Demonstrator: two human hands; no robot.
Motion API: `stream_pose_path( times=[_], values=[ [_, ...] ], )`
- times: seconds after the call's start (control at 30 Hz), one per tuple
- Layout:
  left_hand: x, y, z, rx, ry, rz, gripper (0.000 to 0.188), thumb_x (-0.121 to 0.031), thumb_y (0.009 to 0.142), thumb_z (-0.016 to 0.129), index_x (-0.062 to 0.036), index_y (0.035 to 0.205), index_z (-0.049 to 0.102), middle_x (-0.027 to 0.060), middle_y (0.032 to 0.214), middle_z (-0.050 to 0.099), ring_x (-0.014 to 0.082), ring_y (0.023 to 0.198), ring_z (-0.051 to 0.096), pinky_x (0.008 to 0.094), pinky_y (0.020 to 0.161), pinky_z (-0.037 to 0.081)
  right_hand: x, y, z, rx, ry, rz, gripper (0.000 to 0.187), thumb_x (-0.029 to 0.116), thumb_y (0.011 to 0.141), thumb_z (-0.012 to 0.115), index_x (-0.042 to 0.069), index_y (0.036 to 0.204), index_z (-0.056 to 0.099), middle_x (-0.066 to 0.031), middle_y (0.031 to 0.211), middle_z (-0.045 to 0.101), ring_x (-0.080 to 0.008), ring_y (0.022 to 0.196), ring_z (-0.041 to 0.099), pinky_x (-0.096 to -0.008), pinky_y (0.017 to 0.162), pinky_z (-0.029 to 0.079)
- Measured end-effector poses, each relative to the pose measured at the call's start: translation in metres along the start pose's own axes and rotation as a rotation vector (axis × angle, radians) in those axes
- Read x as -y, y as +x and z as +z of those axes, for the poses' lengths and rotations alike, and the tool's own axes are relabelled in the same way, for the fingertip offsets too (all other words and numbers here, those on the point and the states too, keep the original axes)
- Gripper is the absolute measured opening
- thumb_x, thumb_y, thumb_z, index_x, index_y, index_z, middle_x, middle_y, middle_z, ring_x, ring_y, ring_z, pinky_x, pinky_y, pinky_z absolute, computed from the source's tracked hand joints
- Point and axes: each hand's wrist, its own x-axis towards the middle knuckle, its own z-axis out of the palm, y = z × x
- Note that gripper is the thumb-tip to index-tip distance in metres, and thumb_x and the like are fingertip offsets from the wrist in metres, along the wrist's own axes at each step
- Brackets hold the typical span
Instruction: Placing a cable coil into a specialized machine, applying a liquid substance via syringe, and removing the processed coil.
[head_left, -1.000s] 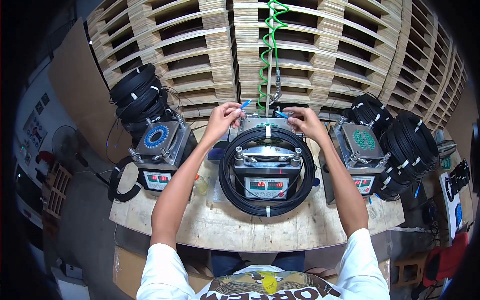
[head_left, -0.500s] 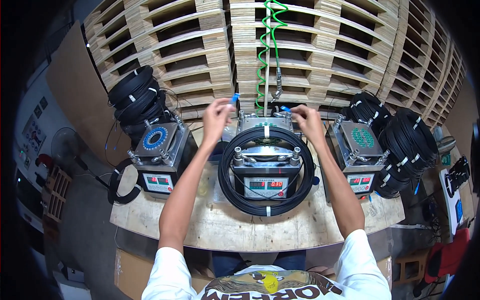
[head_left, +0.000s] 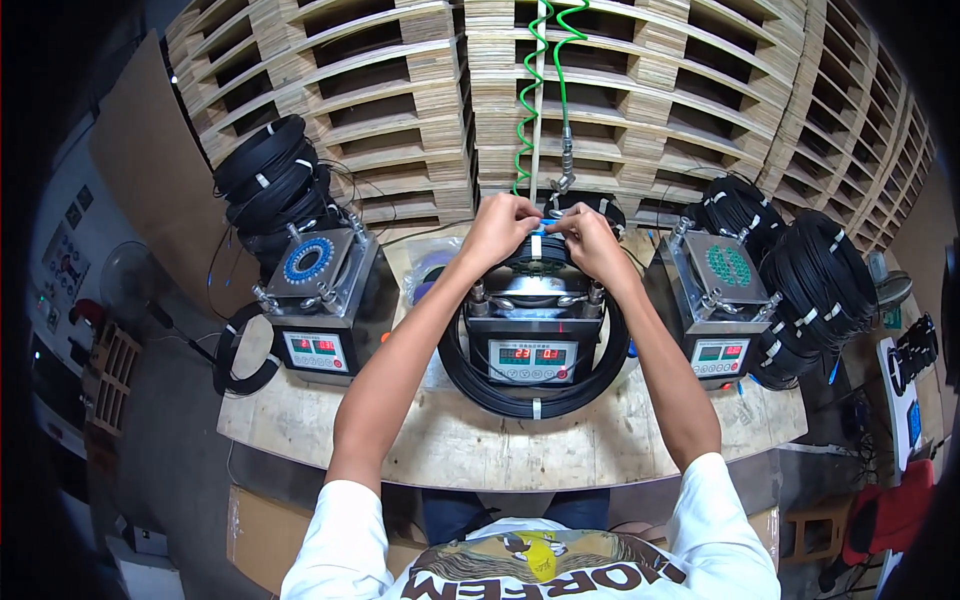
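My left hand (head_left: 503, 232) and my right hand (head_left: 588, 240) meet above the back of the middle machine (head_left: 535, 326), fingers pinched. Between the fingertips is a blue cable connector (head_left: 546, 226); each hand seems to grip a blue connector, though the fingers hide most of them. A coil of black cable (head_left: 500, 401), bound with white ties, leans around the front of this machine, its upper part just below my hands. The machine's panel (head_left: 533, 361) shows lit red digits.
Similar machines stand at left (head_left: 309, 261), with a ring of blue connectors, and right (head_left: 727, 266), with green ones. Black cable coils are piled behind left (head_left: 264, 165) and at right (head_left: 822, 275). A green spiral air hose (head_left: 529, 75) hangs before wooden pallets (head_left: 380, 105).
Both hands, apart before with a blue connector in each, have come together over the middle machine. The coil's upper part has tipped back. The digits on the panels differ.
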Motion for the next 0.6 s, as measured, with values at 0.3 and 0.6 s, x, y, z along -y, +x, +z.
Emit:
stream_pose_path(
  times=[0.3,0.6],
  values=[
    [-0.008,-0.022,-0.002,0.236,0.367,0.073,0.039,-0.034,0.096,0.064,-0.0036,0.120,0.069,0.0207,0.113,0.071,0.0337,0.105,0.068,0.0405,0.094,0.050,-0.005,0.003,-0.007,0.039,0.175,0.016,0.034,-0.004,0.087,0.064,0.004,0.120,0.068,-0.0223,0.100,0.069,-0.0332,0.088,0.066,-0.0398,0.075,0.052],
    [-0.004,-0.041,-0.009,0.279,0.237,0.178,0.058,-0.020,0.083,0.074,-0.0026,0.131,0.047,0.0265,0.108,0.066,0.0416,0.109,0.062,0.0487,0.093,0.049,0.008,-0.036,-0.015,0.185,-0.193,-0.025,0.060,0.025,0.083,0.075,0.010,0.138,0.055,-0.0119,0.134,0.060,-0.0378,0.112,0.057,-0.0479,0.095,0.045]
  ],
)
